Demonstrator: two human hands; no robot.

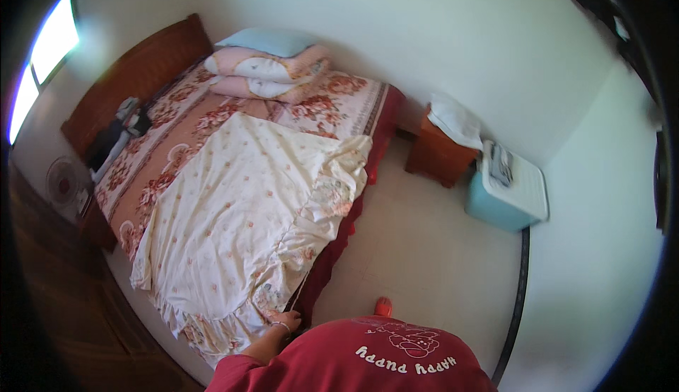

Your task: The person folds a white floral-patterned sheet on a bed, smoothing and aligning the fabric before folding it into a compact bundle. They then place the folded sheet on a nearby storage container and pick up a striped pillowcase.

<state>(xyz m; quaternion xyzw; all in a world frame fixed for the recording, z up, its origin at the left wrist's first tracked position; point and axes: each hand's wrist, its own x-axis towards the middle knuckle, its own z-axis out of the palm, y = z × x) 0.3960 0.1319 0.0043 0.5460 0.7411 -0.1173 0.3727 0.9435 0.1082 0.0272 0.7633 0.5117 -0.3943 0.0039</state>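
A cream floral bed cover (228, 201) with a ruffled border lies spread over the near part of the bed. My left hand (286, 320), with a bracelet at the wrist, grips the cover's edge at the near right corner of the bed. The edge runs in a taut line from my fingers, while the ruffle along the right side is bunched. Under the cover is a pink and red floral bedsheet (318, 106). My right hand is out of view.
Folded pink quilts (265, 68) with a light blue pillow (270, 40) on top sit by the wall. Clothes (124, 126) lie near the wooden headboard (143, 73), and a fan (63, 179) stands beside the bed. To the right are a wooden nightstand (437, 150) and a lidded bin (498, 201).
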